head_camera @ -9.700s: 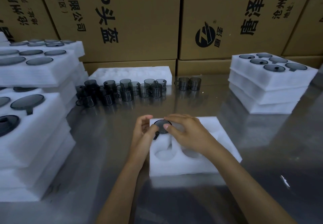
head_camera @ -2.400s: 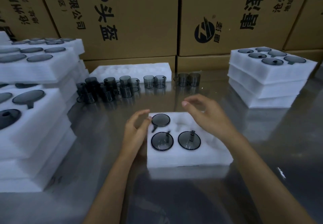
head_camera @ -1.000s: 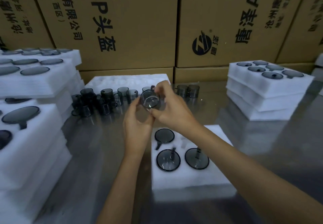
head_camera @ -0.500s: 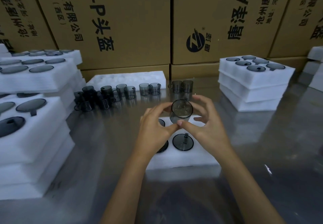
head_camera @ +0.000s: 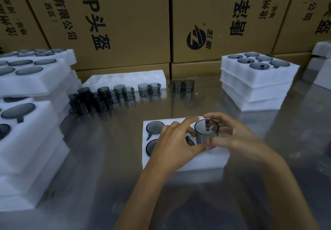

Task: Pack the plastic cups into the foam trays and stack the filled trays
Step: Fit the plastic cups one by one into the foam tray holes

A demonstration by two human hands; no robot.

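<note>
Head view, left hand (head_camera: 176, 141) and right hand (head_camera: 231, 136) both gripping smoky plastic cup (head_camera: 206, 131) above foam tray (head_camera: 188, 161), loose cups (head_camera: 114, 95) at 11 o'clock on table (head_camera: 107, 158).

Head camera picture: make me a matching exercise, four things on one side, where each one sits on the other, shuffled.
Things:
1. smoky cup
2. three-tray stack
3. loose cups
4. cardboard boxes

Places:
A. standing behind everything
B. held in both hands above the near foam tray
C. far right on the table
D. standing on the table, far left of centre

Pairs: 1-B, 2-C, 3-D, 4-A
</note>
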